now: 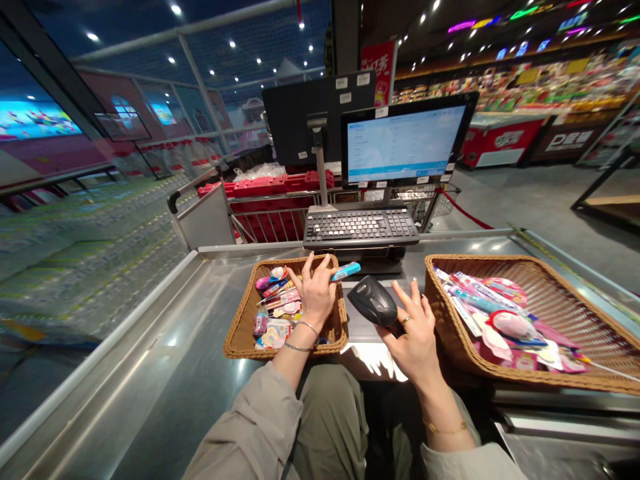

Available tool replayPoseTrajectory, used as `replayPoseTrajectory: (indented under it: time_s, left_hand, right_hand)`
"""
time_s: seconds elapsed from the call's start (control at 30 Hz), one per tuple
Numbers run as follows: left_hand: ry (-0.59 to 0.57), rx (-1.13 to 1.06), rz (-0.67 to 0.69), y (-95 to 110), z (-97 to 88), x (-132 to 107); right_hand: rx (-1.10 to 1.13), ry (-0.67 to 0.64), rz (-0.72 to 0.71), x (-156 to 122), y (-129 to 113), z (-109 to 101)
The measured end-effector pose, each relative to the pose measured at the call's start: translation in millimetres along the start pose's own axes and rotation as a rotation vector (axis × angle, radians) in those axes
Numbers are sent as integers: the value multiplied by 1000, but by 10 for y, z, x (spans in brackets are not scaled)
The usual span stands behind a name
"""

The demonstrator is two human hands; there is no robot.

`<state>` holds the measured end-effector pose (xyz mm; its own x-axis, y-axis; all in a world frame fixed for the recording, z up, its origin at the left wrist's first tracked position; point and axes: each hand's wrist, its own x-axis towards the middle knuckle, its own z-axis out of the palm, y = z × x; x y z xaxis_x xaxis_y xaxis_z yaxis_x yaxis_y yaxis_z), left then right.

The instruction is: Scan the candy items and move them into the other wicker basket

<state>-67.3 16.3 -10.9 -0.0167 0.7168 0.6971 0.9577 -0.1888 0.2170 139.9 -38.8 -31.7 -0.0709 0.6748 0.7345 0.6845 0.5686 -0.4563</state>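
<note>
My left hand [315, 293] reaches over the smaller wicker basket [235, 332]. Between its fingers is a slim light-blue packet [347, 271], whose exact kind I cannot make out. Below that hand the basket holds small packaged items, among them a pink-purple bottle [261, 322]. My right hand [419, 337] grips a black barcode scanner [374, 301] near its handle, with several fingers spread away from it. The scanner's head points left toward the blue packet, a short gap apart. A larger wicker basket [580, 283] to the right contains toothbrush-like packs and pink packaged goods [515, 327].
Beyond the baskets stand a keyboard [360, 225] and a lit monitor [405, 143], with a second dark screen [295, 120] behind. The metal counter [185, 360] extends left. A cart [270, 220] with red items is past the counter's far edge.
</note>
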Motion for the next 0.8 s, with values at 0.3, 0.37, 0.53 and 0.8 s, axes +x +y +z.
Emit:
replayPoseTrajectory:
  time_s: [0.3,0.37,0.53,0.8]
  left_hand:
    - [32,-4,10,-34,27,7]
    - [41,-5,10,-43,33,7]
    - [33,-1,8,-47,31,9]
    - [21,7,-3,-37,21,19]
  right_hand:
    - [-29,-1,-35,7,-14,10]
    - [-32,0,-39,7,-15,12]
    - [-31,0,-43,11,-18,15]
    - [-29,-2,-36,13,-25,13]
